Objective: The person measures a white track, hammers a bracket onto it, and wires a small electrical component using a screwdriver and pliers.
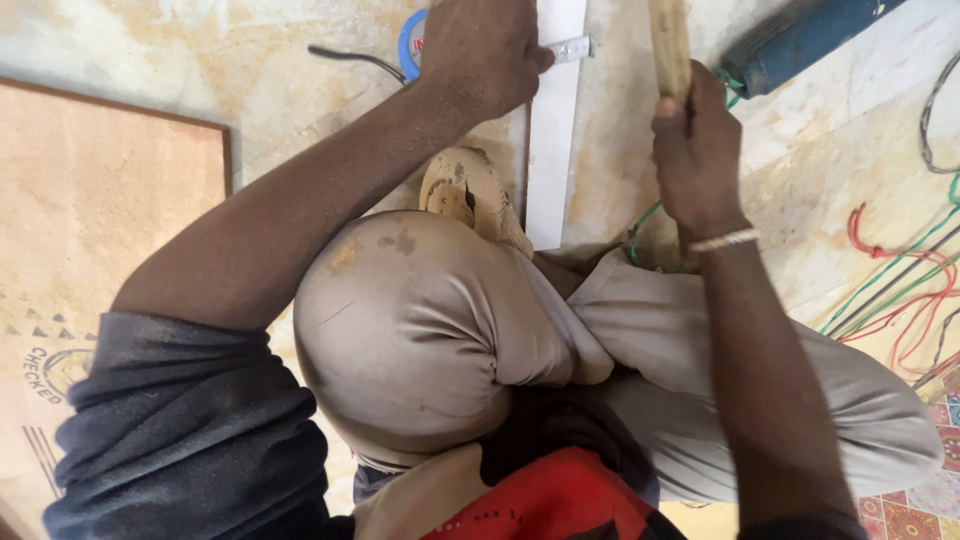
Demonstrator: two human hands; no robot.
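Note:
My left hand rests on a long white strip that lies on the dusty floor, fingers curled over a small metal clip at its edge. My right hand grips a wooden handle that points upward out of the frame; whatever sits on its far end is hidden. A bead bracelet circles that wrist. My bent knees in grey trousers fill the middle of the view.
A blue power tool lies at the top right. Red, green and black wires trail across the floor on the right. A blue tape roll sits behind my left hand. A brown board lies left.

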